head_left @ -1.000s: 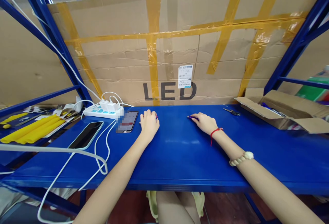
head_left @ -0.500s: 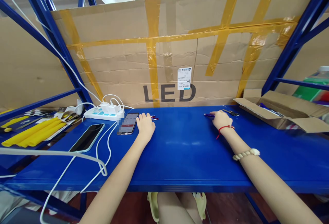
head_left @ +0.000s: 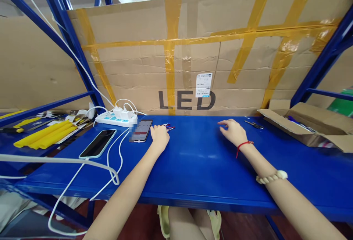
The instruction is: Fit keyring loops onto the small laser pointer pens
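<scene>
My left hand (head_left: 160,137) rests on the blue tabletop (head_left: 193,174), its fingers bent beside a dark phone (head_left: 142,130) that shows a timer. Red and blue pens (head_left: 171,127) stick out at its right; whether the fingers grip them is hidden. Over the table's right half is my right hand (head_left: 233,131), thumb and index finger apart, holding nothing. A set of keys (head_left: 254,125) lies just right of it.
An open cardboard box (head_left: 300,126) with pens inside is at the right. Left are a white power strip (head_left: 117,119), a pale-cased phone (head_left: 97,143), white cables and yellow tubes (head_left: 45,135). A large cardboard sheet (head_left: 132,74) stands behind.
The dark pen in my right hand is gone from view and that hand has opened. More of the pens shows beside my left hand. The view has shifted a little.
</scene>
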Tool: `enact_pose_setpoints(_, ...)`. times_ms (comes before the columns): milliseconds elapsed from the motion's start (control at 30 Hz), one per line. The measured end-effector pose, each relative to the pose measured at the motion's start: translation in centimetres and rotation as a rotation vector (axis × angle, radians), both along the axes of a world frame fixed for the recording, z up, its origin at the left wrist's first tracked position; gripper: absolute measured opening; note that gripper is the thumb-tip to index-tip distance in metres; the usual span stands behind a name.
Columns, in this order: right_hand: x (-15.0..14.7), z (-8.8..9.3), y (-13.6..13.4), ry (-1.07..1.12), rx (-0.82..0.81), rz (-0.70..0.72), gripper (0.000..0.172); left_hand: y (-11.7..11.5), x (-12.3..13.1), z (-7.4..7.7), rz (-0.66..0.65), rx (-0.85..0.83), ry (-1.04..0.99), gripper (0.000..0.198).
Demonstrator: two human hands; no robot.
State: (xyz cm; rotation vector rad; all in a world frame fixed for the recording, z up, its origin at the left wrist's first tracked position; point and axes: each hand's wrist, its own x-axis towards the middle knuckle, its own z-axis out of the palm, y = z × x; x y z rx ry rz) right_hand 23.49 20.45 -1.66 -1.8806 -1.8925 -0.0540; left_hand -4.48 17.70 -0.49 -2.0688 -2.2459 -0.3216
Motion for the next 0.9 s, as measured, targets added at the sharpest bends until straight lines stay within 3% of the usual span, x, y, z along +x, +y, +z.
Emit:
enact_pose_setpoints(133,-2.0,-0.2,-0.5,0.057,0.043,0.481,0.025,0.0,0.7,0.0,-0.168,-0.033,-0.090,0.017)
enact_pose_setpoints(233,-3.2,-0.5,-1.0,0.034,0.010,0.669,0.028,-0.3,1.8,0.0,-0.331,-0.003,-0.252,0.023)
enact_pose_setpoints(533,-5.2,0.0,-2.6,-0.015,0.013,0.828,0.030,-0.8,3.2,-1.5,-0.692,-0.044,-0.473,0.015)
enact_pose_setpoints(733,-5.3,0.2,-2.8,-0.003,-0.075,0.883,0.029,-1.1,3.9,-1.5,-0.759,-0.026,-0.388,0.011)
enact_pose_setpoints(900,-5.0,0.0,-2.5,0.025,-0.074,0.880,0.031,-1.2,3.3,-0.7,-0.678,-0.039,-0.245,0.015)
